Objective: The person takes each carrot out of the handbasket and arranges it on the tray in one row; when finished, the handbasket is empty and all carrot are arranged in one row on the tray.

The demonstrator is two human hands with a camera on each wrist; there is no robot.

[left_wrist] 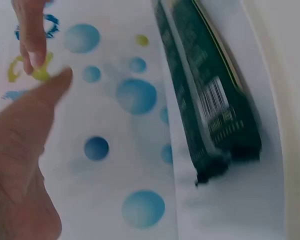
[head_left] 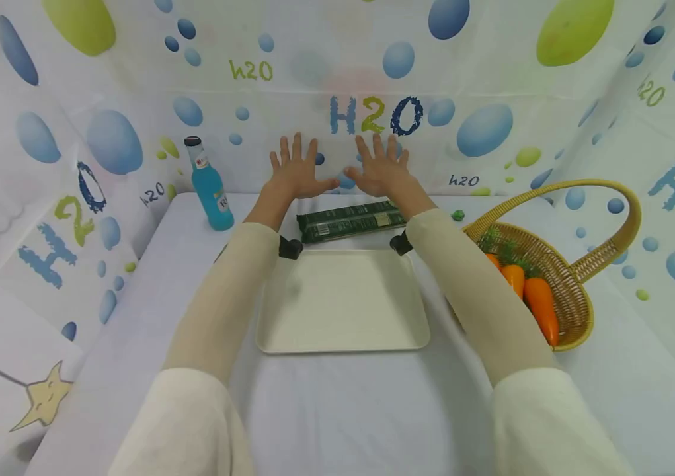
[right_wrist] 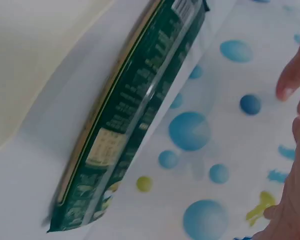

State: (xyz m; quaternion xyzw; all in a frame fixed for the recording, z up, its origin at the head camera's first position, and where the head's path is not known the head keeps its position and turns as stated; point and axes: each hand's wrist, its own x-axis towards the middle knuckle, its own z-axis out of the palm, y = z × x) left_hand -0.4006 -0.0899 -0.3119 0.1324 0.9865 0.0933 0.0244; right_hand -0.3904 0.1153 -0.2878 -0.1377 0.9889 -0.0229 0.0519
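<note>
Both hands are raised side by side over the far edge of the table, fingers spread and holding nothing. The left hand [head_left: 298, 174] has its thumb pointing toward the right hand [head_left: 383, 170], whose thumb points back at it. Below them a long dark green packet [head_left: 349, 221] with a barcode lies along the back of the table. In the left wrist view the packet [left_wrist: 210, 95] is right of the thumb; in the right wrist view the packet [right_wrist: 125, 115] lies left of the fingers. Nearer the body sits a cream tray [head_left: 343, 304], with bare forearms passing over its sides.
A blue bottle [head_left: 212, 188] with a dark cap stands at the back left. On the right, a wicker basket [head_left: 569, 304] with a tall handle holds orange carrots [head_left: 541, 307] with green tops. A small green thing [head_left: 458, 215] lies near the back edge. Patterned sheeting [head_left: 313, 59] surrounds the table.
</note>
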